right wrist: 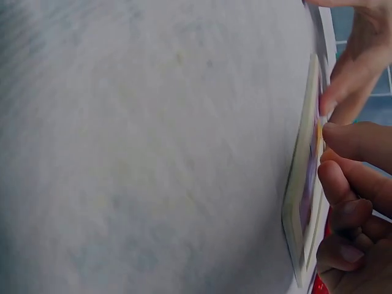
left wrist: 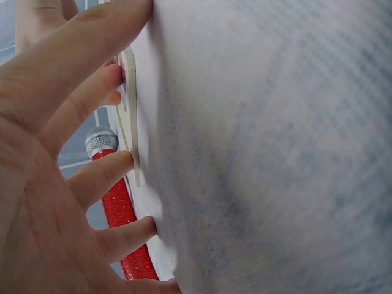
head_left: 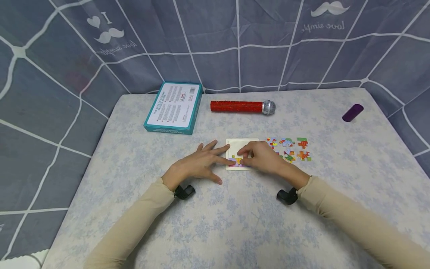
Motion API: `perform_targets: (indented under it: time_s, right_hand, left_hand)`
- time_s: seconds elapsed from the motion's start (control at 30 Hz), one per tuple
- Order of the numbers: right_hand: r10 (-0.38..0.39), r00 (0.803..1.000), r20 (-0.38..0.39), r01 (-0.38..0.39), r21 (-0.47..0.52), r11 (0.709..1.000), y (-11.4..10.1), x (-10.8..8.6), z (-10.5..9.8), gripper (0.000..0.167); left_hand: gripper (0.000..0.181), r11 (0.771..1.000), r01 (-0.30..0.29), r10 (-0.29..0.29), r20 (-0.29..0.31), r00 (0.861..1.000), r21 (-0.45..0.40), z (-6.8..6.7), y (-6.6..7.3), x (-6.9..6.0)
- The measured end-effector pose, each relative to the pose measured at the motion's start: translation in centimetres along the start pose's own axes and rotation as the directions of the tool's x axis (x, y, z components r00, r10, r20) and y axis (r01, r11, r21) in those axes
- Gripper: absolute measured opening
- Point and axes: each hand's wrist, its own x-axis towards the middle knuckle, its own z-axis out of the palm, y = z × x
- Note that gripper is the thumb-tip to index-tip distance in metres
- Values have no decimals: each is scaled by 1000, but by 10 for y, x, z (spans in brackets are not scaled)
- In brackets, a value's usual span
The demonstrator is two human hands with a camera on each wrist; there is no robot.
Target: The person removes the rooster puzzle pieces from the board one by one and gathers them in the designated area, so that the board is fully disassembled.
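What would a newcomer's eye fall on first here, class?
Probably the glittery red microphone, lying beyond the pale puzzle tray in the head view. Next, the spread left hand and curled right hand at that tray, with colourful puzzle pieces to its right.

puzzle tray (head_left: 237, 144): smooth, matt, wood-like | microphone body (head_left: 236, 106): glittery | mesh head (head_left: 269, 107): metallic | tablecloth (head_left: 215, 228): matt fabric | curtain (head_left: 215, 26): cloth

The head view is evenly lit; wrist views blur the tabletop (left wrist: 275, 153).
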Motion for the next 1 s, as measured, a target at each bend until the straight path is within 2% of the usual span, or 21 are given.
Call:
perform_targets:
  time_s: [0.3, 0.6, 0.83, 1.0]
  right_hand:
    - [-42, 999, 1, 42, -12, 999, -3, 2, 2, 14]
    - [-3, 1000, 20, 3, -7, 1000, -4, 9, 2, 9]
    - [4, 1000, 9, -4, -11, 1000, -5, 8, 1, 8]
    - [14, 1000, 17, -14, -7, 1000, -6, 8, 1, 8]
  left_hand:
    - [74, 1000, 1, -1, 4, 1000, 5, 0, 0, 2]
    - [87, 999, 27, -28, -29, 999, -41, -4, -5, 1]
    - [73, 997, 71, -67, -119, 991, 32, -13, -7, 14]
    - [71, 993, 113, -111, -105, 988, 20, -11, -9, 22]
